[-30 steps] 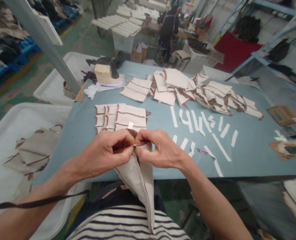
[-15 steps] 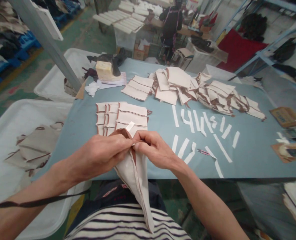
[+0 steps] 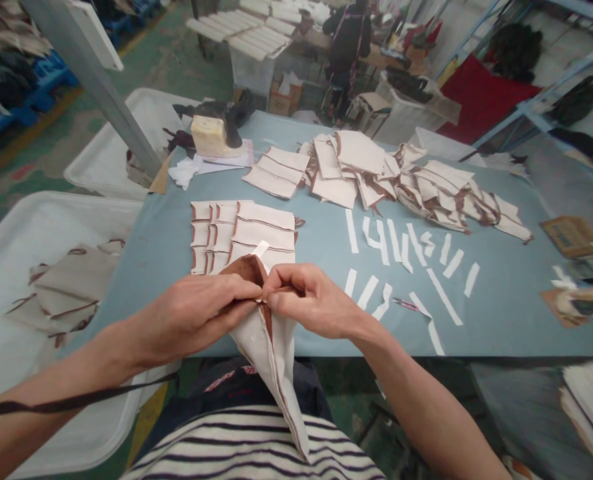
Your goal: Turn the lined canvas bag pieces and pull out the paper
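Note:
A cream fabric panel with brown edges (image 3: 271, 363) hangs folded from my hands, its lower tip against the striped shirt. My left hand (image 3: 206, 307) pinches its upper edge from the left. Right beside it, my right hand (image 3: 311, 297) pinches the same edge, the fingertips of both hands meeting. A short white strip (image 3: 261, 249) sticks up just behind the fingers; whether it is joined to the panel I cannot tell. Beyond my hands, overlapping cream panels (image 3: 263, 223) lie flat on the blue-grey table (image 3: 326, 267).
Loose white strips (image 3: 443, 297) and a pair of thread snips (image 3: 405, 304) lie to the right. A heap of cream panels (image 3: 361, 157) covers the table's back. White bins (image 3: 6, 227) stand on the left, beside a metal post (image 3: 96, 87). A person (image 3: 346, 40) is farther back.
Both hands keep their pinch on the panel and have shifted slightly left. The panel's brown inner side shows more above my left fingers.

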Available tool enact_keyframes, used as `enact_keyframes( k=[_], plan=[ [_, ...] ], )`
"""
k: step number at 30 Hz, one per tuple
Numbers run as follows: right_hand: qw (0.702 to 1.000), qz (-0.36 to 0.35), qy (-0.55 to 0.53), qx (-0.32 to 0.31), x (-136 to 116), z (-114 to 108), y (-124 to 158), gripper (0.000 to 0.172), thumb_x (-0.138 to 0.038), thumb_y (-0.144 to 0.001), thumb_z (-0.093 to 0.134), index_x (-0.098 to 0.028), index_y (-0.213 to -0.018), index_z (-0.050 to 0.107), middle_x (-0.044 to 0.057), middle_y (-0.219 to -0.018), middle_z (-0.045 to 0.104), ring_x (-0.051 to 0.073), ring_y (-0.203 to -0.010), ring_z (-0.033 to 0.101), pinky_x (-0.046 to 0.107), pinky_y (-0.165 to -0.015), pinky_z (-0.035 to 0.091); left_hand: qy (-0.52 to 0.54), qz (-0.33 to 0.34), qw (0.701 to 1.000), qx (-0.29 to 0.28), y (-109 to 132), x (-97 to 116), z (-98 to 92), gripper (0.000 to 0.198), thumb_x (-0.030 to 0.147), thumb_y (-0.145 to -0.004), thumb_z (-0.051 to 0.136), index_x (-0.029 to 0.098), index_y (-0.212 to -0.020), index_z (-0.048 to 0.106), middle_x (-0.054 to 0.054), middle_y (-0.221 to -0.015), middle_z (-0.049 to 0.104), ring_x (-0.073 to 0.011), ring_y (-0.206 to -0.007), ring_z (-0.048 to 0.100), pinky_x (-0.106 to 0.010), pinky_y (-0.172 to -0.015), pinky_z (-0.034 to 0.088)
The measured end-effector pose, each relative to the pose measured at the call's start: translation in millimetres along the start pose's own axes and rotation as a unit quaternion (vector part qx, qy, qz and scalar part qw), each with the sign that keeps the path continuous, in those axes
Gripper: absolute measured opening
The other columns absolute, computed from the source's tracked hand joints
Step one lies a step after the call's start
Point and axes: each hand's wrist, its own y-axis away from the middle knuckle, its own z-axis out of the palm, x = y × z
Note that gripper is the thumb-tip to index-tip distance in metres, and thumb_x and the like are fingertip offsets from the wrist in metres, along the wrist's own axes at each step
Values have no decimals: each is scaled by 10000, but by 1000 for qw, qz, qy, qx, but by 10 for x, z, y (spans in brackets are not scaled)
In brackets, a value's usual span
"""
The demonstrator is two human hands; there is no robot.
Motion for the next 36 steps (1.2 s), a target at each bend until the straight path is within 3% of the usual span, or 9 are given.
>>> enact_keyframes(
  k=[5, 10, 12, 15, 17, 23, 29, 32, 36],
  plan=[
    [979, -125, 155, 42, -148, -46, 109, 75, -192, -792, 571, -193, -755, 636, -55, -672, 581, 93, -608, 469, 236, -608, 362, 116, -114, 982, -97, -137, 59, -222, 152, 307, -1040, 653, 218, -1013, 774, 45, -791, 777, -108, -648, 688, -178, -595, 463],
    [928, -230, 285, 73, -156, -93, 140, 118, -154, -854, 576, -188, -841, 688, -18, -757, 688, 109, -667, 565, 252, -657, 393, 137, -94, 978, -129, -279, 68, -294, 290, 287, -1096, 532, 201, -884, 711, 49, -724, 674, -104, -623, 600, -188, -591, 429],
    [926, -223, 298, 61, -135, -130, 125, 129, -173, -904, 587, -192, -872, 711, 2, -800, 726, 124, -709, 605, 262, -682, 413, 81, -46, 990, -107, -276, 51, -234, 307, 253, -1096, 511, 206, -827, 652, 38, -708, 640, -118, -604, 575, -221, -573, 404],
    [952, -177, 247, 31, -82, -186, 84, 175, -251, -970, 596, -193, -900, 745, 13, -824, 752, 135, -719, 625, 272, -695, 441, -16, 30, 998, -51, -219, -15, -114, 311, 239, -1087, 518, 223, -790, 609, 14, -688, 614, -156, -593, 553, -287, -558, 370],
    [967, -153, 205, 13, -37, -207, 60, 204, -279, -982, 587, -191, -936, 766, 10, -829, 758, 136, -704, 621, 275, -689, 452, -33, 40, 998, -30, -171, -69, -53, 313, 247, -1090, 511, 230, -796, 614, 8, -673, 617, -167, -585, 551, -304, -558, 364],
    [955, -187, 228, 24, 4, -183, 59, 196, -186, -936, 569, -192, -924, 764, 7, -824, 753, 134, -711, 625, 271, -713, 448, 83, -53, 993, -69, -151, -106, -51, 235, 280, -1070, 587, 225, -859, 674, 29, -725, 701, -132, -627, 636, -234, -600, 423],
    [941, -190, 281, -5, -133, -241, 107, 159, -196, -959, 558, -196, -901, 706, 18, -823, 721, 145, -745, 612, 280, -728, 421, 30, -51, 992, -107, -298, 50, -117, 272, 226, -1038, 554, 217, -767, 570, 50, -655, 555, -119, -556, 502, -261, -551, 332],
    [958, -162, 233, -37, -144, -312, 78, 165, -237, -988, 543, -212, -878, 664, -3, -790, 666, 133, -716, 556, 273, -693, 392, 50, -77, 992, -89, -339, 126, -78, 274, 153, -956, 532, 220, -696, 478, 72, -601, 460, -100, -517, 430, -252, -522, 299],
    [984, -136, 101, -58, 57, -336, -81, 344, -463, -995, 621, -219, -758, 578, -39, -679, 505, 120, -635, 412, 264, -594, 309, 199, -177, 964, -23, -350, 228, 51, 280, 183, -882, 519, 227, -623, 422, 76, -559, 407, -90, -489, 375, -225, -467, 286]
  ],
)
